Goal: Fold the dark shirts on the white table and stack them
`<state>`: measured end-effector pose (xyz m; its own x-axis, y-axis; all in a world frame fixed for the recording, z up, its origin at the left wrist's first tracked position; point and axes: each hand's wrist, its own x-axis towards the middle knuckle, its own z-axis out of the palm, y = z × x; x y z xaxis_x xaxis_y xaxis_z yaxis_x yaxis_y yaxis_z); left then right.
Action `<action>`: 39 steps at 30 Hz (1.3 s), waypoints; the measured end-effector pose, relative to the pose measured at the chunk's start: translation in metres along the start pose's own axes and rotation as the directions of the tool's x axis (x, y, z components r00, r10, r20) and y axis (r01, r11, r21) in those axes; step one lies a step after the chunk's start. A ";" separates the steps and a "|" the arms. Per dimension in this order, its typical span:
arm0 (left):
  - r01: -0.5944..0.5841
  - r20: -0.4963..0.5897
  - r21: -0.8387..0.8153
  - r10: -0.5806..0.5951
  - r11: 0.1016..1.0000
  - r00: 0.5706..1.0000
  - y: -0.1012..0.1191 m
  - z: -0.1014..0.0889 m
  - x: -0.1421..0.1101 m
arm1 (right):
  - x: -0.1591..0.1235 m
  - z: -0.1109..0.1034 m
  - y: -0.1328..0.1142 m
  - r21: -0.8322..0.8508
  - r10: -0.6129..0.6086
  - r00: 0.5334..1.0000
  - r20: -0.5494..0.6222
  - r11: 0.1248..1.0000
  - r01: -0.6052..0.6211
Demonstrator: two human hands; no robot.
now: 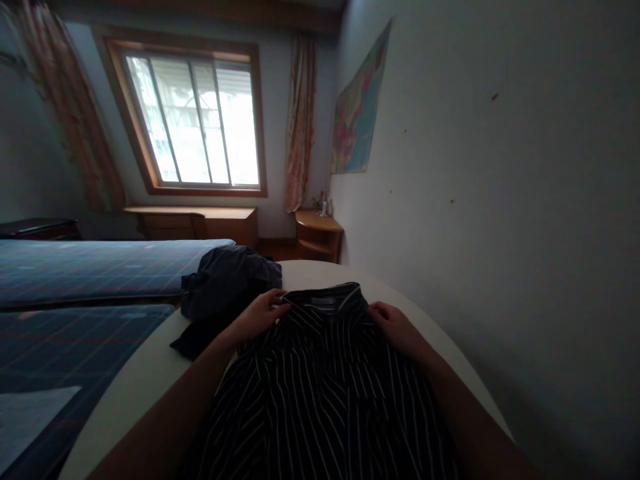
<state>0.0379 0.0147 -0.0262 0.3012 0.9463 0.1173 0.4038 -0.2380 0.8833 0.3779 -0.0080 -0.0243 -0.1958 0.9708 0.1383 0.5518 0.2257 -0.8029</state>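
A black shirt with thin white stripes (320,387) lies spread over the round pale table, its collar at the far end and its body running toward me. My left hand (261,313) pinches the cloth at the left side of the collar. At the right side of the collar, my right hand (395,325) has its fingers closed on the fabric. The lower part of the shirt runs out of the bottom of the view. Just beyond my left hand sits a crumpled heap of dark clothes (225,283).
The round table (145,380) reaches close to the white wall (500,267) on the right. Left of it are mattresses with a blue checked cover (100,267). A wooden desk (220,213) stands under the window, and a corner shelf (320,221) holds small items.
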 end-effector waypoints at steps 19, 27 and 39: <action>-0.127 -0.070 0.472 0.180 0.872 0.981 -0.022 0.008 0.005 | 0.013 0.001 0.026 -0.237 -0.063 0.967 -0.248 0.972 0.003; -0.003 0.092 0.651 -0.075 0.759 0.993 0.023 0.001 -0.021 | -0.012 -0.017 0.023 -0.465 0.017 0.994 -0.110 0.883 -0.066; 0.124 -0.078 0.735 -0.098 0.667 0.992 0.017 -0.008 -0.018 | -0.010 -0.036 0.030 -0.515 0.140 0.962 -0.233 0.822 -0.244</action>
<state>0.0327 -0.0047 -0.0098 0.1918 0.9793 0.0648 0.9413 -0.2023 0.2701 0.4256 -0.0081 -0.0284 0.0774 0.9847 0.1561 0.9186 -0.0096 -0.3951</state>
